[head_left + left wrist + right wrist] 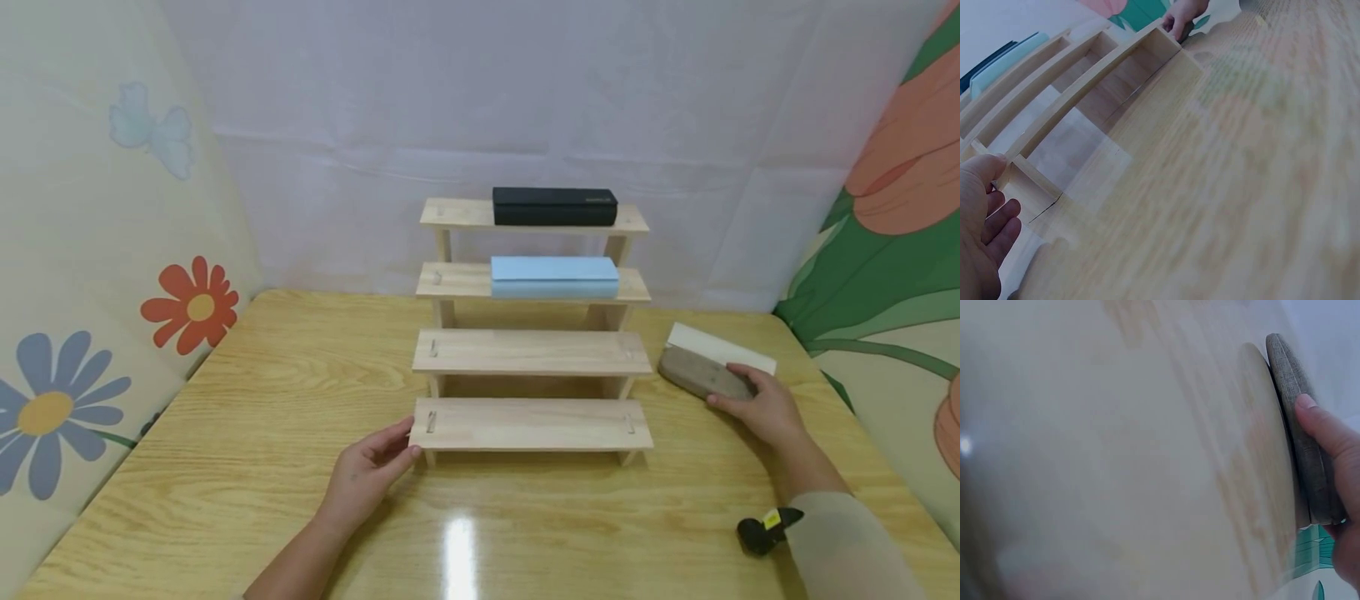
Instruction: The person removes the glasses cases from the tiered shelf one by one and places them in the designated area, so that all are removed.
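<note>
A four-step wooden display stand [525, 423] stands on the table. My left hand [365, 479] holds the left end of its lowest step, thumb at the front corner; the left wrist view shows the lower fingers loosely bent beside it. To the right of the stand, my right hand [772, 410] grips a grey-brown fabric glasses case [692, 372] by its right end. In the right wrist view my thumb lies along the side of the case, low over the table. A white case [723, 347] sits right behind it, partly hidden.
A black glasses case [555, 207] lies on the top step, and a light blue case [555, 277] on the step below. The wooden table [300, 375] meets a pale cloth backdrop [360, 75]. Flower-printed panels stand left and right. A black device [761, 535] sits at my right wrist.
</note>
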The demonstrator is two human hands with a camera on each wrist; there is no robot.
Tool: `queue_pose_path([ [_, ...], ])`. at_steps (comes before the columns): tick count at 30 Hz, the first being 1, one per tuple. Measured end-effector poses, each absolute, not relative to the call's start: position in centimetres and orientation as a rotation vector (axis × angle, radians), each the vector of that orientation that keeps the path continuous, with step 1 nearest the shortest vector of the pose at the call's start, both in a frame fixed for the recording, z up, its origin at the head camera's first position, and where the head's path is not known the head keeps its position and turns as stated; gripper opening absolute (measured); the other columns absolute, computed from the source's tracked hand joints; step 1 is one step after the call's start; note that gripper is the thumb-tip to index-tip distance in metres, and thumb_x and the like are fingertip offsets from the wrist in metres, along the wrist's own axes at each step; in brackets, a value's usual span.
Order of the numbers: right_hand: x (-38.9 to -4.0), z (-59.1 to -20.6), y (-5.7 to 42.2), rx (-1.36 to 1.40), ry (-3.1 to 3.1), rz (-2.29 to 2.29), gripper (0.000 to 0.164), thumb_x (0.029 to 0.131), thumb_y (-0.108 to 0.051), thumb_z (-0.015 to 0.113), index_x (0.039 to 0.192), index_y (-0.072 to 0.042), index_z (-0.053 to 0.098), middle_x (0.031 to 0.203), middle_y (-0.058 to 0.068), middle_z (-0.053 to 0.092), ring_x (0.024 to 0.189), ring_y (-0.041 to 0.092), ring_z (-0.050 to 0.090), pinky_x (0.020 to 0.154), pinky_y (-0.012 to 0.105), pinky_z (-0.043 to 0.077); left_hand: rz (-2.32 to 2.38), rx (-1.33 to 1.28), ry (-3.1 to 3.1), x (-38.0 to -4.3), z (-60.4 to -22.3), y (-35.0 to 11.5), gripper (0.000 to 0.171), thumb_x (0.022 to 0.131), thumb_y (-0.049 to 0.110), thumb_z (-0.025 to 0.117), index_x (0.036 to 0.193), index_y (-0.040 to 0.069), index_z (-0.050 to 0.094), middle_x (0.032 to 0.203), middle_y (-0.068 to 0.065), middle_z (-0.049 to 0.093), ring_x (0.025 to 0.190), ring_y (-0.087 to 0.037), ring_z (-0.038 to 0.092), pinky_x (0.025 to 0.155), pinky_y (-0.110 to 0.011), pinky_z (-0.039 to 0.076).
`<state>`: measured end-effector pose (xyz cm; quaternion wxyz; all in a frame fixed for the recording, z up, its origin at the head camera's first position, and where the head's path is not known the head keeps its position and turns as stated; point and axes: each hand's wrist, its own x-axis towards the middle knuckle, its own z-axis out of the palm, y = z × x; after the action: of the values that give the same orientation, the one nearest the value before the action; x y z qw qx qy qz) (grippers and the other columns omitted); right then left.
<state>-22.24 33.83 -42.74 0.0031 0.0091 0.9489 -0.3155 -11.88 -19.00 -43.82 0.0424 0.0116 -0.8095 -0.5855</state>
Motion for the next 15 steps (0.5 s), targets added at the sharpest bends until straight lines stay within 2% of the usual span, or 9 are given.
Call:
queue_pose_path([
  [15,-22.37,-43.13,33.94,0.018,3.064,-0.965,0.079,0.088,-0.038,0.073,0.142,0.009,0.039,0.143,0.039,0.036,0.13,0.056,0.032,0.106,0.068,0.03,-1.78,0.007,-2.461,-11.84,-43.91,-19.02,0.042,0.087,0.007,0.073,0.126,-0.002,0.062,0.124,-0.021,0.066,0.093,0.007,0.062,0.081,-0.012,0.055],
])
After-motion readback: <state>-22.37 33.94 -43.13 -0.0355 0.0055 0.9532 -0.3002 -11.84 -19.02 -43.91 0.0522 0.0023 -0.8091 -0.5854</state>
